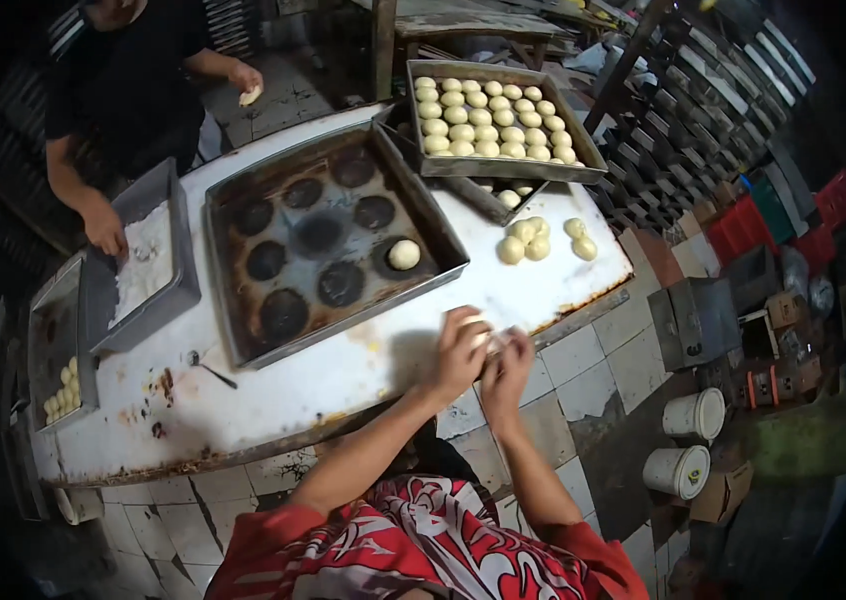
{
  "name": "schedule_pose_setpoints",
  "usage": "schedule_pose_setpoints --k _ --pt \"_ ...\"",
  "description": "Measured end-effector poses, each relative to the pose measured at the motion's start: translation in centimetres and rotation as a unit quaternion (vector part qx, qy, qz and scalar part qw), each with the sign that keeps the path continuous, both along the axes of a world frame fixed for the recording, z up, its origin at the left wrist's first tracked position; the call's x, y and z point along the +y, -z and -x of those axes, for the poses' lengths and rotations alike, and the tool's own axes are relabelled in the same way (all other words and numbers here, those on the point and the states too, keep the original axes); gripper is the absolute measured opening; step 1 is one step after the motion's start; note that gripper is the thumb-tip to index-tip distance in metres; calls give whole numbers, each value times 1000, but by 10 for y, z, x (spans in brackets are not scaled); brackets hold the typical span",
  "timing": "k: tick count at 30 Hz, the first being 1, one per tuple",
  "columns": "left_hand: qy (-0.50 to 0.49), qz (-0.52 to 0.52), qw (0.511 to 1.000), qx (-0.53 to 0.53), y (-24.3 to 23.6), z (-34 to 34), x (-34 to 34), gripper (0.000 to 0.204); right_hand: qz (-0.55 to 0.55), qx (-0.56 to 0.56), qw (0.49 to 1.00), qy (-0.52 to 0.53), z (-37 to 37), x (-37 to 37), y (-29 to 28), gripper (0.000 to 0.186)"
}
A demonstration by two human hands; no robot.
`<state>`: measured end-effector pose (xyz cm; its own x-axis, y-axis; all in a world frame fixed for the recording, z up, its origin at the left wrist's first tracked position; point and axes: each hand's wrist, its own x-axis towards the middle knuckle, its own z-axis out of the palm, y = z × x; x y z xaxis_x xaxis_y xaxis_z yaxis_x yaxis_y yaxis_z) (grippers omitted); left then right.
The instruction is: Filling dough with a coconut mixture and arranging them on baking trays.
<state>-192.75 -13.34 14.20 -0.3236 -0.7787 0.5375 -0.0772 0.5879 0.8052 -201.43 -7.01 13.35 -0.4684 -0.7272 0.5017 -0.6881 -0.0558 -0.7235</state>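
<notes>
2 hands [460,352] curl around pale dough [477,324].

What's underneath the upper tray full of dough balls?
A lower tray sits beneath it, with a few dough balls showing near one corner. The upper tray hides the rest of its inside.

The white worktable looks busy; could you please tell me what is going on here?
The person's left hand and right hand hold pale dough between them, at the near edge of the table. One dough ball sits in the dark pan, and a tray filled with dough balls stands to its right. A co-worker has one hand in a grey bin of white powder and a pale piece in the other.
</notes>
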Motion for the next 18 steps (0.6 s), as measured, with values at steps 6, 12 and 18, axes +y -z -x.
schedule_pose_setpoints --k 6,12,18 --pt "33 21 972 -233 -2 44 -22 32 -120 -162 970 -135 104 -85 34 24" --pt "-253 -117 949 -148 -18 -91 19 10 -81 242 886 -386 124 -61 18 24" --pt "-190 -245 951 -22 -67 -56 15 11 -126 158 915 -349 90 -123 20 7"
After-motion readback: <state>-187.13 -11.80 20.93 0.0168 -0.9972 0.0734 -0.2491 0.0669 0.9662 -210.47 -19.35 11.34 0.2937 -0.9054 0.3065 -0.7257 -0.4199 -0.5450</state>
